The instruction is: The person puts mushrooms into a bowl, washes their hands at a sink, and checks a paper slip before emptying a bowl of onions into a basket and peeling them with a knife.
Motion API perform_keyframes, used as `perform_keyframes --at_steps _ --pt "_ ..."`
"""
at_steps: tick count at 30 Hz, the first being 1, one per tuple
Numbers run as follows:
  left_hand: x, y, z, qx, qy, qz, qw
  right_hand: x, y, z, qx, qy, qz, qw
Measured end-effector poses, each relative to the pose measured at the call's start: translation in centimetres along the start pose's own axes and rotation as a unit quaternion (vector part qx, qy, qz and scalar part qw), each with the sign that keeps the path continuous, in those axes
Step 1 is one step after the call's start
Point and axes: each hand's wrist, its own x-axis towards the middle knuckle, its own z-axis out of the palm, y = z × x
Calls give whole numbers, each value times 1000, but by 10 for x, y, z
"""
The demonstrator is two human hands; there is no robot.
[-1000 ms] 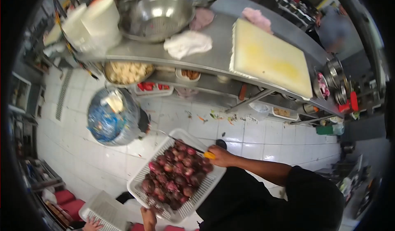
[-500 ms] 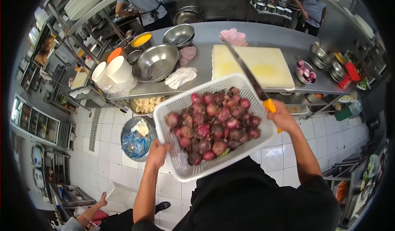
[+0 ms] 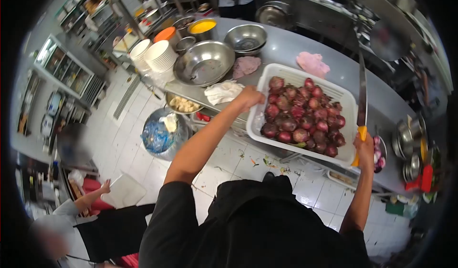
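A white perforated plastic basket (image 3: 305, 71) full of red onions (image 3: 300, 117) is held over the near part of the steel counter. My left hand (image 3: 251, 98) grips its left end, fingers over the rim. At the right end my right hand (image 3: 365, 149) holds a large knife (image 3: 362, 84) by its yellow-orange handle, against the basket's side. The long blade points away from me, past the basket's right edge. In this view the basket hides most of the counter below it. Close to my left hand lies a crumpled white cloth (image 3: 223, 91).
Steel bowls (image 3: 205, 62), stacked white tubs (image 3: 160, 55) and pink cloths (image 3: 312, 63) occupy the counter (image 3: 286, 39). A bowl of peeled onions (image 3: 380, 153) stands right of the basket. Below left is a bin with blue plastic (image 3: 160, 134). Another person (image 3: 90, 206) holds a white tray, lower left.
The basket has moved away from me and to the right, over the counter, now covering the cutting board. My view has turned, and the knife blade now points more straight ahead.
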Motion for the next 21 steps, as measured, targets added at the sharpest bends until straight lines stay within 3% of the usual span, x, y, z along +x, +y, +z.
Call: perform_keyframes --at_steps 3,6,7,8,9,10,11,13,14,16,19,20,21 --pt "-7 17 -2 -60 -52 -21 997 15 28 -5 6 11 -1 1000" --pt "-11 14 -30 -80 9 3 997 22 36 -13 -11 40 -10 999" --pt "-12 9 -56 -28 69 32 997 19 37 -15 -39 67 -14 997" --pt "-8 -7 -87 15 205 49 978 16 44 -20 -80 75 -34 993" --pt "-1 -32 -120 59 333 63 939 13 52 -25 -122 86 -54 987" --pt "0 -48 -152 143 485 127 853 8 47 -21 -110 87 -63 988" --pt "2 -64 -177 118 563 17 818 1 39 -18 -97 90 -73 988" --pt "18 -100 -227 -131 536 -44 833 -21 -15 9 -44 85 -63 993" --pt "10 -94 -240 -268 387 -52 880 -26 -36 21 -51 73 -44 995" --pt "33 -126 -264 -307 297 1 904 -38 -66 37 -67 48 6 997" --pt "40 -131 -271 -319 308 2 896 -48 -109 86 -107 79 47 990" --pt "30 -117 -268 -314 303 16 899 -45 -95 96 -119 90 -14 989" --pt "24 -104 -266 -299 303 12 905 -48 -101 106 -107 90 -7 990"
